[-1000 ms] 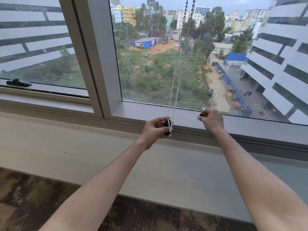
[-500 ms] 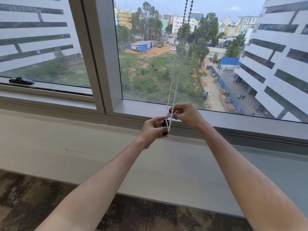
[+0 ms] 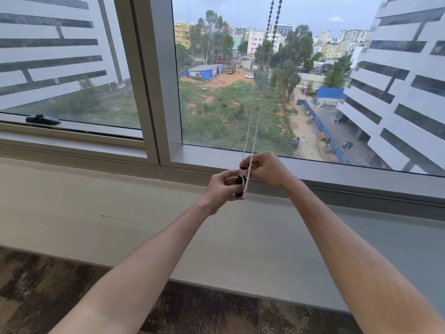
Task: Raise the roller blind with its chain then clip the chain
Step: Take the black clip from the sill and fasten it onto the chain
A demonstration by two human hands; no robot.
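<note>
Two bare forearms reach forward over dark mottled carpet (image 3: pixel 216 312) and a wide pale sill (image 3: pixel 120 213); the sill's near edge runs across low in view, bare surface open on both sides of the arms; left hand (image 3: pixel 222 188) is curled around a small black clip (image 3: pixel 239 186), thumb and fingers closed on it, the clip standing roughly upright with a white band at its top; right hand (image 3: pixel 268 168) sits just above and beside it, fingertips pinched on the white bead chain (image 3: pixel 250 145) where the loop's lower end hangs against the clip; whether the chain is seated in the clip, cannot tell; both hands hover in front of the lower window frame (image 3: pixel 337 169), just beside its inner edge; chain rises as two strands close together, pale low down, dark against the sky at top; left of it stands a broad vertical mullion (image 3: pixel 156 80); a black window handle (image 3: pixel 42 119) lies on the left pane's lower rail, well apart; beyond the glass, green ground, trees, white buildings.
</note>
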